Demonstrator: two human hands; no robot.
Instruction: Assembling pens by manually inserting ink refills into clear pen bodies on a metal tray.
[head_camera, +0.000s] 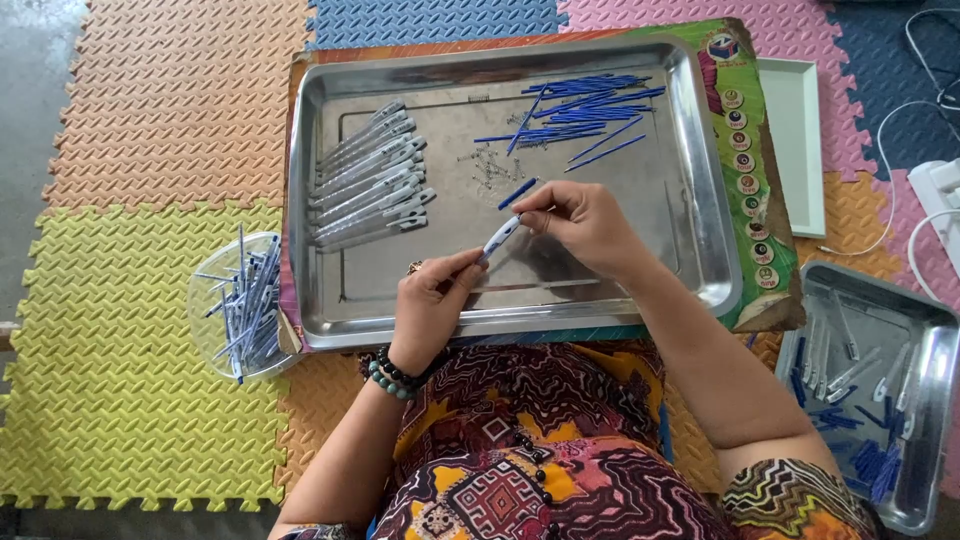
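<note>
Fingers (470, 265) of both hands pinch one pen (500, 237) end-to-end for alignment; refills (585, 105) lie at 12 o'clock in tray (700, 180).

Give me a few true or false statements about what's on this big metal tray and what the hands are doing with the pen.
1. Both hands hold one pen between them. True.
2. The blue refills lie at the tray's near left. False: they lie at its far right.
3. The grey pen barrels lie in a row on the tray. True.
4. The clear bowl of pens sits on the tray. False: it sits left of it, on the mat.
</note>
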